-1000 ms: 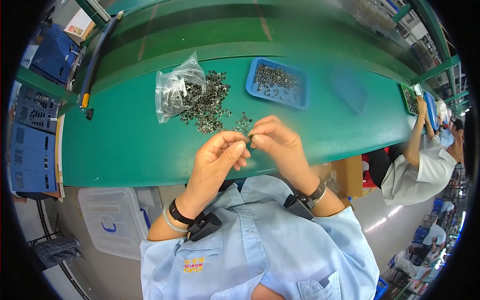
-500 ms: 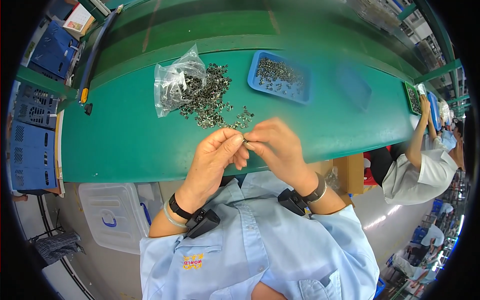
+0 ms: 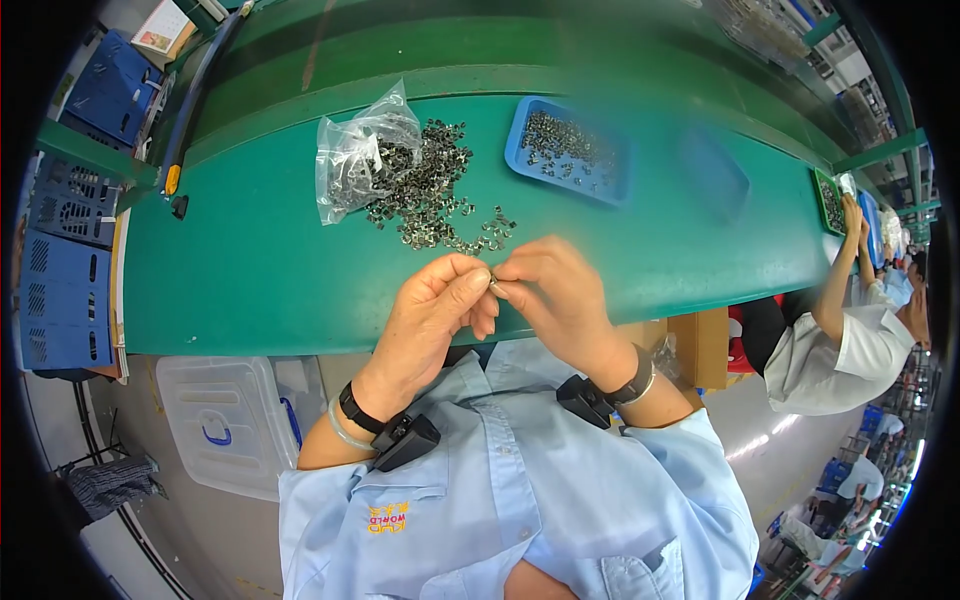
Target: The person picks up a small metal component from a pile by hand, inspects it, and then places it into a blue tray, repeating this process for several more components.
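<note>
A long green workbench (image 3: 250, 270) fills most of the view and runs beyond the fingers on every side but the near one, where its front edge passes just under the two hands. Beyond the fingertips and to their left lies a clear plastic bag (image 3: 355, 155), crumpled and open, with a loose heap of small metal parts (image 3: 430, 195) spilling out of it toward the hands; the nearest strays of that heap lie just past the fingertips on the bench. Beyond the fingers and to their right stands a shallow blue tray (image 3: 520, 165) holding more of the same grey pieces, well apart from the hands. At the far right of the bench another person's arm (image 3: 835, 285) reaches to a small green tray there. Below the bench edge, left of the wrists, a clear lidded plastic box (image 3: 215, 420) sits on the floor. The left hand (image 3: 435, 315) and the right hand (image 3: 555, 295) meet in front of the chest, fingertips touching each other. Both are pinched narrow, thumb against forefinger, and between them they grip a single small metal part (image 3: 492, 283), which shows only as a glint at the spot where the tips come together; its shape cannot be told. Each wrist carries a black band.
</note>
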The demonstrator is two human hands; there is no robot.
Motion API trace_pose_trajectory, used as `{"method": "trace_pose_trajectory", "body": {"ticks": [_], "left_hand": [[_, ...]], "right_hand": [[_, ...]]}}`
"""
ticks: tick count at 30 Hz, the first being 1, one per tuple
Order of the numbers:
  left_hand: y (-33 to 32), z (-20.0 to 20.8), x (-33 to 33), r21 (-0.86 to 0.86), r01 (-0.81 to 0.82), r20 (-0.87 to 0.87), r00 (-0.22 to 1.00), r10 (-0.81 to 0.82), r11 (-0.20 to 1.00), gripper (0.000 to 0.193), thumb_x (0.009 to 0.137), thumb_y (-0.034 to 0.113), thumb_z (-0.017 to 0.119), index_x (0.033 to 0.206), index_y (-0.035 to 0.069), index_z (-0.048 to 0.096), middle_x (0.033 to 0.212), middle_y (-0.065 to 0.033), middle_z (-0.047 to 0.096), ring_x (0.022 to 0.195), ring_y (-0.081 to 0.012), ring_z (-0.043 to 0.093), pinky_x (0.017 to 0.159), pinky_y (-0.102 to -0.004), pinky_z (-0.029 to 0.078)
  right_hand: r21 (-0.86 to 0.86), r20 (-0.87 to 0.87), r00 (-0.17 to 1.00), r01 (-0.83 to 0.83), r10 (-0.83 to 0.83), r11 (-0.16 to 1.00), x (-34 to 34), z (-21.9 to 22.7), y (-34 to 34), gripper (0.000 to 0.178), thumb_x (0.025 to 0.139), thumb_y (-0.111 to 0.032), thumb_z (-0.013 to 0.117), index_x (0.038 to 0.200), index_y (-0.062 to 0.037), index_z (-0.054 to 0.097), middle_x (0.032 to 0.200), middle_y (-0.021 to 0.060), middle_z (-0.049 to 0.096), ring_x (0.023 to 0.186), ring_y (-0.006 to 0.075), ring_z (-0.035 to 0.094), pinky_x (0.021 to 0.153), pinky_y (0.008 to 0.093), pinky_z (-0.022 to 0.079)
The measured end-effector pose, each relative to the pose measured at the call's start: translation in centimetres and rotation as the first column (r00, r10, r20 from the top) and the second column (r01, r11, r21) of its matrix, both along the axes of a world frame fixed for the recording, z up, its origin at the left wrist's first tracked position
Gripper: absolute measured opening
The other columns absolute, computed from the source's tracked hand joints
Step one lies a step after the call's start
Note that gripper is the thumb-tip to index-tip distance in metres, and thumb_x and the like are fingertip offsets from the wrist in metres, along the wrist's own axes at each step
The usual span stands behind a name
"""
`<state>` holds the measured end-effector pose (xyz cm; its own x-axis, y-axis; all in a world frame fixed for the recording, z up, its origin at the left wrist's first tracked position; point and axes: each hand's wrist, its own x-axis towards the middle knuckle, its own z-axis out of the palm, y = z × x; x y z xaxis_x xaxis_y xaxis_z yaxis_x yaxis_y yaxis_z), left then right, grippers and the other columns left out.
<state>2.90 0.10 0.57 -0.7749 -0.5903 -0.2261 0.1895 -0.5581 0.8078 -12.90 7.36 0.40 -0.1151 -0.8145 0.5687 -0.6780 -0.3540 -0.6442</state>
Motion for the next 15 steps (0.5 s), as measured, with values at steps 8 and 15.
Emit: {"method": "trace_pose_trajectory", "body": {"ticks": [8, 15], "left_hand": [[-0.35, -0.75, 0.41, -0.022, 0.023, 0.011, 1.0, -0.023, 0.999, 0.019, 0.095, 0.022, 0.052, 0.096, 0.003, 0.055, 0.076, -0.0045, 0.059, 0.066, -0.0117, 0.056, 0.059, -0.0242, 0.045], [0.55, -0.29, 0.27, 0.044, -0.034, -0.03, 0.999, 0.035, 0.998, 0.017, 0.095, 0.02, 0.052, 0.098, 0.003, 0.054, 0.074, -0.0057, 0.059, 0.065, -0.0134, 0.056, 0.058, -0.0251, 0.045]], "right_hand": [[0.034, -0.033, 0.998, -0.05, 0.051, 0.998, -0.25, 0.46, -0.12, 0.021, 0.07, -0.003, 0.073, 0.087, -0.0073, 0.062, 0.084, 0.0053, 0.061, 0.077, 0.0228, 0.058, 0.064, 0.0326, 0.047], [0.009, -0.02, 0.999, -0.032, 0.032, 0.999, 0.13, 0.1, 0.14, 0.02, 0.07, -0.003, 0.073, 0.086, -0.0076, 0.062, 0.082, 0.0047, 0.061, 0.076, 0.0226, 0.059, 0.064, 0.0325, 0.047]]}}
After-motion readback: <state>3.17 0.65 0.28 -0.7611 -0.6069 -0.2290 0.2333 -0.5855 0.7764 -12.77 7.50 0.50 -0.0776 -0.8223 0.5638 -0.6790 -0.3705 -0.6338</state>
